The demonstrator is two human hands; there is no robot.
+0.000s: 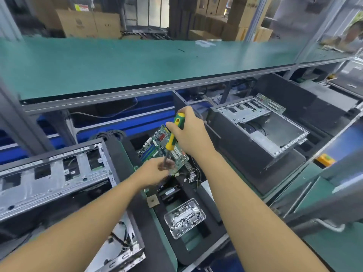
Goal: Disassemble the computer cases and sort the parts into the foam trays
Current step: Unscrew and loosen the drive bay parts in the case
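A green motherboard (157, 146) lies tilted over the black foam tray (141, 211) in the middle. My right hand (188, 134) grips the green-and-yellow handle of a screwdriver (172, 138) held upright over the board. My left hand (155, 171) pinches the screwdriver's metal shaft near its tip, at the board's near edge. An opened computer case (51, 173) lies at the left with its metal frame showing. A second opened case (261, 130) sits at the right, with another circuit board (272, 102) behind it.
A clear plastic box of screws (184, 217) rests in the foam tray near me. Loose wires (191, 176) hang below the motherboard. A green shelf (137, 65) runs overhead across the bench. An orange button (325, 160) sits at the right. Cardboard boxes stand behind.
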